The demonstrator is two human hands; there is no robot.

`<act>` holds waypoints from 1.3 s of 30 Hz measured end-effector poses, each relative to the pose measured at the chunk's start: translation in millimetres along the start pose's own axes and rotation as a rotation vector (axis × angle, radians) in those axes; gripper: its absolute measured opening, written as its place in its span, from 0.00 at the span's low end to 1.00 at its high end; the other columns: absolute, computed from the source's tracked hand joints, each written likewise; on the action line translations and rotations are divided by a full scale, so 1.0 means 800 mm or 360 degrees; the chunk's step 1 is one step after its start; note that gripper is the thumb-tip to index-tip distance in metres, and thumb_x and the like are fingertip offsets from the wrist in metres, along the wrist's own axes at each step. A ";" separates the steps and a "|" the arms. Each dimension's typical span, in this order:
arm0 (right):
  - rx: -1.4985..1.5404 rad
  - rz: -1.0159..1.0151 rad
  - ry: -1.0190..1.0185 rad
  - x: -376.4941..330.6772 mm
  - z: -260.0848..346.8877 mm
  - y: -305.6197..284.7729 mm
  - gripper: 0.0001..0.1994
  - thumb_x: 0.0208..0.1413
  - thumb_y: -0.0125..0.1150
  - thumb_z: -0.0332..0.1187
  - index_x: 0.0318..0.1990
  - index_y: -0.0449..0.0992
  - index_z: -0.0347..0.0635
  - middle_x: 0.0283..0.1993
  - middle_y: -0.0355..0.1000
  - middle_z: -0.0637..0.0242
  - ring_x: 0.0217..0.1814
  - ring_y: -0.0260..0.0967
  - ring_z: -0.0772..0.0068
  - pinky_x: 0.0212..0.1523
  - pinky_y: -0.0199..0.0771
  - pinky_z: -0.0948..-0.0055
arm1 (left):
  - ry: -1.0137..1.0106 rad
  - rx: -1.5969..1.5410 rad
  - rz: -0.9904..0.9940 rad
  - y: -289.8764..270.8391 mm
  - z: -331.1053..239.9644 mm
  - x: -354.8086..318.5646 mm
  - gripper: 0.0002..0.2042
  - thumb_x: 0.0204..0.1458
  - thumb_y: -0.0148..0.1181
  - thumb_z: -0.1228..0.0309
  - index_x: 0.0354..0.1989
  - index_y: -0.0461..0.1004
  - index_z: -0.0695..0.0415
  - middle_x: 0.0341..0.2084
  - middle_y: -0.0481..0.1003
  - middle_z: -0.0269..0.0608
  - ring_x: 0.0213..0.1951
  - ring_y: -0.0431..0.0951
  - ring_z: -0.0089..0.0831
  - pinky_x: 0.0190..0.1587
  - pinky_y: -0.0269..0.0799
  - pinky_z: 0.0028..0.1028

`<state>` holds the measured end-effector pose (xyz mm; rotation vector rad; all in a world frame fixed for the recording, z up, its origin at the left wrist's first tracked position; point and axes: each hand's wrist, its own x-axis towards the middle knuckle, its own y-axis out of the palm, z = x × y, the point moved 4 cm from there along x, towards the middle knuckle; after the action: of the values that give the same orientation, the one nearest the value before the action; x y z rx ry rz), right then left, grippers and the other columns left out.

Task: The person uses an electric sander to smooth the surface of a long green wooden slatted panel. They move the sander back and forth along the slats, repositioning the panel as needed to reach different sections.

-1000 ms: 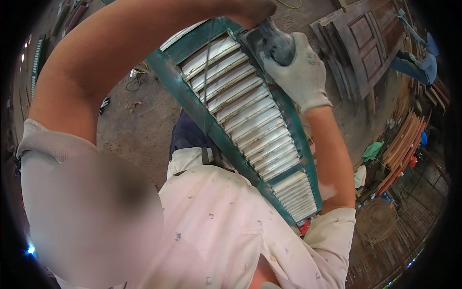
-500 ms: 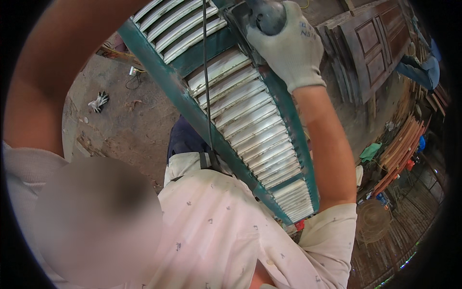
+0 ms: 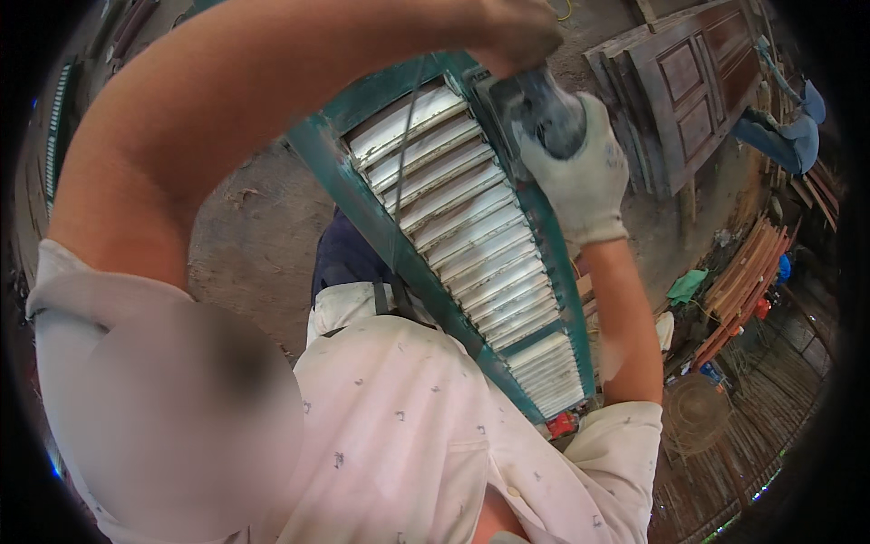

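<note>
A louvred shutter [image 3: 489, 227] slants across the middle, with a green frame and pale, worn slats. A grey power sander [image 3: 544, 118] rests on its right-hand frame piece near the top. My right hand [image 3: 580, 172], in a whitish knit glove, is wrapped round the sander's rear. My left arm arches over the upper end of the shutter. My bare left hand [image 3: 521, 36] is closed at the sander's front end, its fingers mostly hidden. A thin dark cord [image 3: 405, 154] hangs across the slats.
Panelled wooden doors [image 3: 689, 82] lean in a stack at the upper right, with a person in blue [image 3: 788, 136] beyond. Stacked reddish boards [image 3: 743, 290], a green cloth [image 3: 687, 286] and a round woven basket [image 3: 696, 412] lie at the right. Brown floor [image 3: 263, 245] shows at left.
My left hand has come into view at the sander's front. My right hand and the sander have moved down in the picture, and my left arm now covers the shutter's upper slats.
</note>
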<state>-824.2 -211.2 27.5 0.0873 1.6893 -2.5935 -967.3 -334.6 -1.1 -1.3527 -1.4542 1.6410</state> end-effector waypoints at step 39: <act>-0.0107 -0.0033 0.0162 -0.250 -0.163 -0.057 0.36 0.44 0.82 0.43 0.62 0.74 0.50 0.53 0.81 0.53 0.53 0.83 0.44 0.53 0.83 0.52 | 0.0220 -0.0491 -0.0230 0.011 -0.287 0.064 0.07 0.53 0.69 0.62 0.34 0.90 0.48 0.35 0.89 0.38 0.41 0.90 0.39 0.39 0.82 0.41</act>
<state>-624.5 -72.2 30.8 0.2034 1.8185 -2.5852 -771.9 -203.6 -3.8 -1.4533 -1.7277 1.2438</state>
